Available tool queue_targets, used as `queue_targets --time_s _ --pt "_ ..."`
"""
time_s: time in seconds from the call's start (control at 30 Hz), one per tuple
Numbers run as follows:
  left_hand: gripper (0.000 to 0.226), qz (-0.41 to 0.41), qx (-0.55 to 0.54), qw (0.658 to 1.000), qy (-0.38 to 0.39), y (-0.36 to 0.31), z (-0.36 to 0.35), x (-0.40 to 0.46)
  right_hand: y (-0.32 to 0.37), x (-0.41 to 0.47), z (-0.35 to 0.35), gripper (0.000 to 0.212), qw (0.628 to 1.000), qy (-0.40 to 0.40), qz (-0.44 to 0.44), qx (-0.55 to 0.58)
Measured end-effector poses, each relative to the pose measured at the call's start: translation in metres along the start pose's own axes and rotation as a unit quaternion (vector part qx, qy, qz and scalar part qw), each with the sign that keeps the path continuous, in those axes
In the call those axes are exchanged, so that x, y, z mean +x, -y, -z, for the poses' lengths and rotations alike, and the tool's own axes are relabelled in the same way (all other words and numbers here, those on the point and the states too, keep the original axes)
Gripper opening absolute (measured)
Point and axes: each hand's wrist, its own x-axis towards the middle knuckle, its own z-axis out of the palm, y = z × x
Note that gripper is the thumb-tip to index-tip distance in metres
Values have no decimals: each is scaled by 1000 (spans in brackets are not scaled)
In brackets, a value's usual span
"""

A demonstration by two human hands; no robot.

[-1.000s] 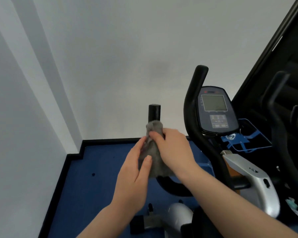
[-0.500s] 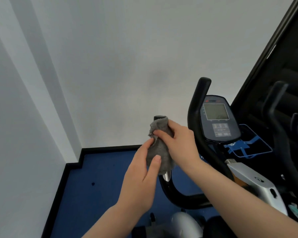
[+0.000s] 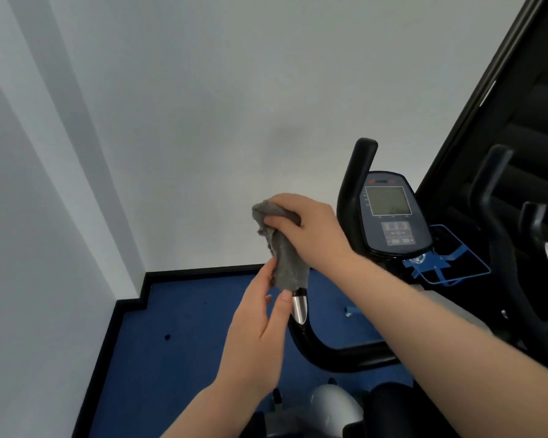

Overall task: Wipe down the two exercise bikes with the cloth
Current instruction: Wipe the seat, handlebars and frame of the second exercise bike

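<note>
Since before, our right hand (image 3: 310, 229) has slid the cloth (image 3: 285, 257) up over the top of the upright left handlebar (image 3: 301, 314), gripping it there, cloth hanging lengthwise down the bar, our left hand (image 3: 257, 336) loosely open, fingertips touching the cloth's lower edge.

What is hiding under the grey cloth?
The grey cloth is wrapped over the top of the black left handlebar; only its silver band shows below. The right hand grips it; the handlebar tip is covered.

1. The exercise bike's console (image 3: 393, 216) carries a red mark above its screen, too blurred to read.
2. Its button labels are equally illegible.
</note>
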Motion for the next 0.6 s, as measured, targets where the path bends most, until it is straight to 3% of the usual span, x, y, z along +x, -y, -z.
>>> queue_targets --time_s 0.1,0.2,0.3,0.47,0.6 --pt "57 3 -21 1000 1 3 -2 -3 -3 -18 -20 36 979 -120 -81 142" --pt "54 9 -24 1000 -7 6 -7 -10 -1 -28 -25 42 969 -144 -128 156" --pt "47 18 -22 1000 -12 9 -9 -18 -8 -58 -28 8 977 -115 -143 109" --pt "42 26 10 999 -20 17 -2 -25 -4 -44 -14 29 981 -6 -191 42" --pt "43 9 19 999 -40 14 -4 -30 -1 -39 -21 34 981 3 -195 12"
